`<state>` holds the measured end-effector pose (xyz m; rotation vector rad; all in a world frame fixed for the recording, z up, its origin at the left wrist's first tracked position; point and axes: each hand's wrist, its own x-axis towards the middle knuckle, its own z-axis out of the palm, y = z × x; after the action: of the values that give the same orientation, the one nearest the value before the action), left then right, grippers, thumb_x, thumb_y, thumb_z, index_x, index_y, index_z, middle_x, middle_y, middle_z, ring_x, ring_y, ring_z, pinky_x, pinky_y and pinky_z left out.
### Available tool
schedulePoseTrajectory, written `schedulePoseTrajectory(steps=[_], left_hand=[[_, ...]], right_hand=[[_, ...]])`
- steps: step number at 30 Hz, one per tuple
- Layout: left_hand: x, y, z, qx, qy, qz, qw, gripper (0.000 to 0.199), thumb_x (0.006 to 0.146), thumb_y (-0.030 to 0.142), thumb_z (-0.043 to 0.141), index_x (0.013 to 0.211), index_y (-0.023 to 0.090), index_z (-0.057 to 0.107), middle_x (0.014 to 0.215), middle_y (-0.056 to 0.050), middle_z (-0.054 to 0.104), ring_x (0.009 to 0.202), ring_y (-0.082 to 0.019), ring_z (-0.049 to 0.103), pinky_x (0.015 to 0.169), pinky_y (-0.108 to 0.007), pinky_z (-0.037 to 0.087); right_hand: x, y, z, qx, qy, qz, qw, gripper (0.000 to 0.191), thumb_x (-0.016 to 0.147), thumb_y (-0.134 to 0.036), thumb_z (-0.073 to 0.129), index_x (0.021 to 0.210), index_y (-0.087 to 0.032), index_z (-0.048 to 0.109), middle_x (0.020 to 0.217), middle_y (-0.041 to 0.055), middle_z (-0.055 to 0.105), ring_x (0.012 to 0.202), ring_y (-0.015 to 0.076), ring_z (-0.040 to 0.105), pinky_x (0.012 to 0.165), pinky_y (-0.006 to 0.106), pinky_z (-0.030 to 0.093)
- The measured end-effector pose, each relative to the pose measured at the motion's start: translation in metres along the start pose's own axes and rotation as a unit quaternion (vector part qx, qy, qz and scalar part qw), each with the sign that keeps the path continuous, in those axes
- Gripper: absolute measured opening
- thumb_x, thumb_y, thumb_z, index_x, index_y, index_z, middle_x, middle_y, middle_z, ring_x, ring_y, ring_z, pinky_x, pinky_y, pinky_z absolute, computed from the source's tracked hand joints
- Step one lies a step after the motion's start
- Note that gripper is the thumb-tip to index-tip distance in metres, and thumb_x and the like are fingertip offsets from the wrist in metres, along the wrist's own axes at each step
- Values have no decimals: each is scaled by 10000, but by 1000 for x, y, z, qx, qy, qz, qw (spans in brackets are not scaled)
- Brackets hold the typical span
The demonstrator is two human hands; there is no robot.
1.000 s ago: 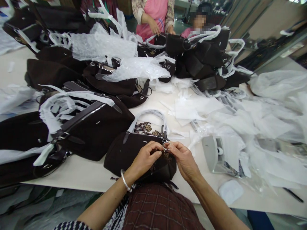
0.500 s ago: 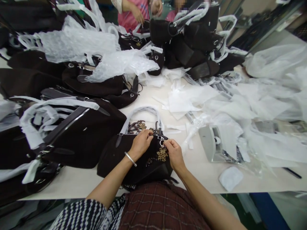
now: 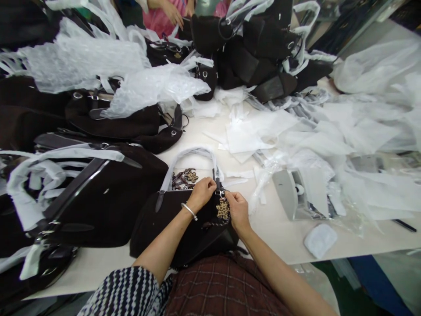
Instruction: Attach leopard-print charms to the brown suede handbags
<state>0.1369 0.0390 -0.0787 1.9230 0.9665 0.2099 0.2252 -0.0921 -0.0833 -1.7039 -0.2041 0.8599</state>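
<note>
OK, my R hand [image 3: 238, 211] pinches the ring [image 3: 222, 195], charm [image 3: 223, 210] at 6 o'clock; L hand [image 3: 201, 193] at 10, can't tell its grip. Best steady ring w/ light pressure.

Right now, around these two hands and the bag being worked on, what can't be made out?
All in the head view:
Left hand: its curled fingers hide whether it grips the dark strap.
Metal ring: too small to tell whether it is closed; the right hand is partly in the way.
Handbag: its near edge is partly hidden by the plaid garment.
Co-worker in pink: cut off by the top edge.
</note>
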Motion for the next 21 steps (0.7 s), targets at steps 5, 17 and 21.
schedulePoseTrajectory(steps=[5, 17, 21], left_hand=[[0, -16, 1, 21, 44, -34, 998, 140, 778, 126, 553, 901, 178, 593, 744, 0, 610, 705, -158, 567, 712, -291, 458], [1, -9, 7, 134, -14, 26, 991, 287, 799, 368, 671, 1014, 182, 633, 1021, -105, 647, 1038, -293, 563, 944, -433, 404], [10, -14, 3, 82, -42, 44, 995, 120, 805, 281, 653, 876, 185, 649, 969, -60, 655, 965, -232, 584, 880, -348, 445]], right_hand=[[8, 2, 1, -14, 28, 8, 999, 369, 710, -540, 690, 693, -184, 597, 634, -17, 619, 570, 137, 528, 553, 262, 433], [20, 9, 4, -48, 45, 3, 998, 286, 705, -435, 691, 640, -184, 569, 587, -44, 569, 546, 114, 483, 531, 240, 402], [18, 10, 3, -53, 49, 1, 997, 290, 717, -440, 679, 644, -185, 563, 583, -45, 554, 542, 112, 473, 521, 237, 388]])
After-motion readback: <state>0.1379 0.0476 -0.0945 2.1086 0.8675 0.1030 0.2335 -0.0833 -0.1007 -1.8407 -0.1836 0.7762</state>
